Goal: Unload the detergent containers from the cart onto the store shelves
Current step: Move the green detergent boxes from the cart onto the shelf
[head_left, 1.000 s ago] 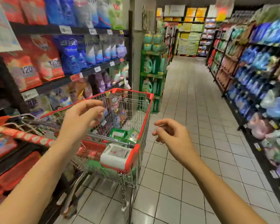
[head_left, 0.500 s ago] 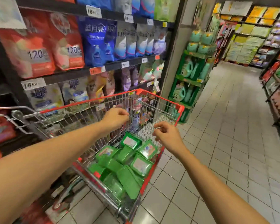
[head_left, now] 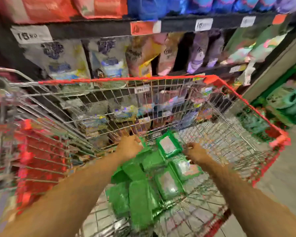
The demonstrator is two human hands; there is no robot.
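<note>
Lining the aisle, the store shelves [head_left: 178, 24] carry bagged goods behind the red-rimmed wire cart [head_left: 246, 103]. Green detergent containers [head_left: 140, 199] lie piled at the cart's near edge. The left hand [head_left: 129, 146] and right hand [head_left: 194, 152] flank the topmost container [head_left: 168, 145]; blur hides whether either hand grips it.

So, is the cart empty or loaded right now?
Loaded: green detergent containers lie piled inside the cart.

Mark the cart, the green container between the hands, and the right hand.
cart [head_left: 120, 80]: head view, red far rim.
green container [head_left: 168, 145]: head view, pale top label.
right hand [head_left: 195, 152]: head view, back of hand.
</note>
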